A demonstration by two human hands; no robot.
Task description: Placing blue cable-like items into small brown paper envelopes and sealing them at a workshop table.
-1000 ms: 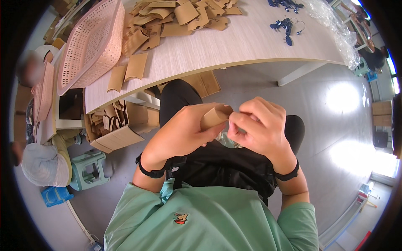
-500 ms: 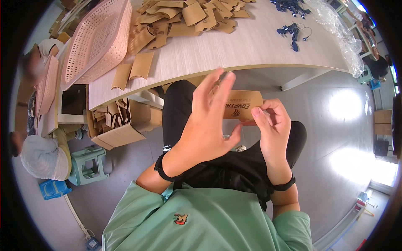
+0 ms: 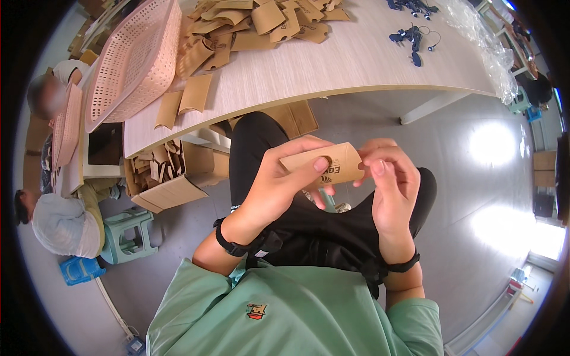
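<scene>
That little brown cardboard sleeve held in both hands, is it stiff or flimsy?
Probably light and bendy: the brown cardboard sleeve curves between the left hand and right hand. Likely crushes easily; it looks thin. Unlikely to roll, being flattish.

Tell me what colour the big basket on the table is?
The basket is pale pink, seen in the head view.

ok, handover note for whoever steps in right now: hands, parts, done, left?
Left hand: grips the brown pillow-shaped paper box, thumb on its front.
Right hand: fingertips pinch the box's right end.
Box is held over the lap, away from the table.
Done: box looks formed.
Left: pile of flat brown boxes on the table, more in the open carton on the floor.
</scene>
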